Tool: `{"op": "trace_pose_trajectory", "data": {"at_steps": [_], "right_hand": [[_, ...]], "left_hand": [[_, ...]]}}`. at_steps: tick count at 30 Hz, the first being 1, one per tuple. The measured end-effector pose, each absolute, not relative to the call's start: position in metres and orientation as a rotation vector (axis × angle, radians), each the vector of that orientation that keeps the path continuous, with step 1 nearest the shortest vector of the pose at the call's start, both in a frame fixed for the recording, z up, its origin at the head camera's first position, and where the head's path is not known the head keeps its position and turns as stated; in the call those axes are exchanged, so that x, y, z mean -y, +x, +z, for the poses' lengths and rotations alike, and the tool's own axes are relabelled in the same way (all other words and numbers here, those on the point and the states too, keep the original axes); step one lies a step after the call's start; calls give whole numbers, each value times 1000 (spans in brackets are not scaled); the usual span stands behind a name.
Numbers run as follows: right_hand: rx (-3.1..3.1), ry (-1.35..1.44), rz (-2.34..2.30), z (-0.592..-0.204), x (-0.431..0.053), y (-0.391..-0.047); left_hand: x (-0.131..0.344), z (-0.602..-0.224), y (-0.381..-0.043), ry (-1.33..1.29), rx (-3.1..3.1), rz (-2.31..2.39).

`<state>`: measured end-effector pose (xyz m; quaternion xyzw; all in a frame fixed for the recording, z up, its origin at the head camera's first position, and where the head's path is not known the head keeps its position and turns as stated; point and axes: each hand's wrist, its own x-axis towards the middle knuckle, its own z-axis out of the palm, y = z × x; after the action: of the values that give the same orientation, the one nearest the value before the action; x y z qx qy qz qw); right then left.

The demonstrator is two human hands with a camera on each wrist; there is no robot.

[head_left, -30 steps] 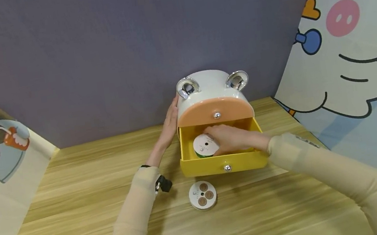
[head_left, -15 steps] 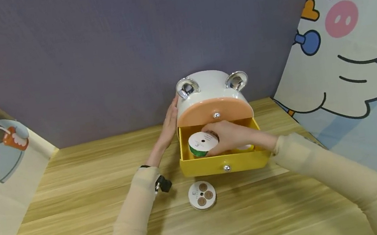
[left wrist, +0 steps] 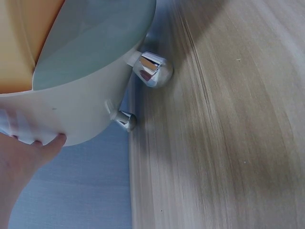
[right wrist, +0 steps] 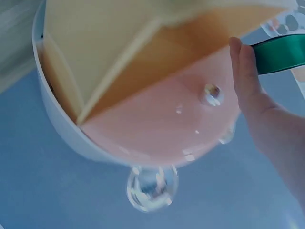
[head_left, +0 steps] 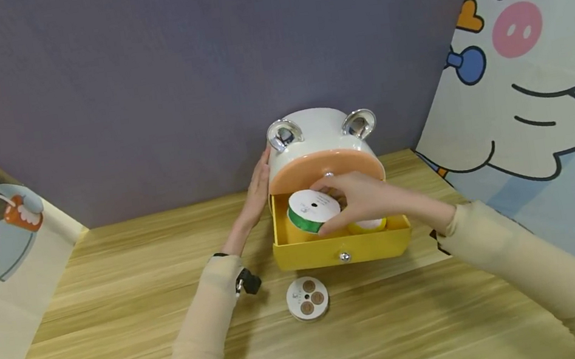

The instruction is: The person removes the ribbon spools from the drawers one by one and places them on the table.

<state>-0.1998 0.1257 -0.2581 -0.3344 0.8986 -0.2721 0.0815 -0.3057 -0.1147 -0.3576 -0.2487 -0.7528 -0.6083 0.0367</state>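
My right hand [head_left: 358,197] grips a white-faced spool of green ribbon [head_left: 315,207] by its edge, over the pulled-out yellow drawer [head_left: 309,255]. The right wrist view shows the green ribbon [right wrist: 281,53] at the fingertips. In the drawer, a spool of yellow ribbon [head_left: 368,226] lies partly under the hand. The drawer belongs to a rounded white cabinet [head_left: 319,129] with silver ears and a peach upper drawer [head_left: 314,169]. My left hand [head_left: 258,193] rests along the cabinet's left side, fingers straight; in the left wrist view its fingertips touch the white wall [left wrist: 76,117].
A flat white spool [head_left: 307,299] with brown round marks lies on the wooden table [head_left: 136,323] in front of the drawer. A grey wall [head_left: 144,101] stands behind the cabinet. Cartoon-printed panels [head_left: 547,106] stand at both sides.
My right hand has lifted the green ribbon spool up from the drawer's floor, baring the yellow spool beneath. The left hand stays against the cabinet.
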Motion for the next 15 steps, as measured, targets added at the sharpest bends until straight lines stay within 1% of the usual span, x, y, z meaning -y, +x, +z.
{"op": "trace_pose_trajectory", "data": {"at_steps": [8,15], "right_hand": [[-2712,-986,-906,-244,-147,-162],[-2809,-947,-780,-251,-165,-135]], "left_hand": [[114,-356,-305,-772,2304,-1872],[115,-357,-306,-780,2310,-1886]]}}
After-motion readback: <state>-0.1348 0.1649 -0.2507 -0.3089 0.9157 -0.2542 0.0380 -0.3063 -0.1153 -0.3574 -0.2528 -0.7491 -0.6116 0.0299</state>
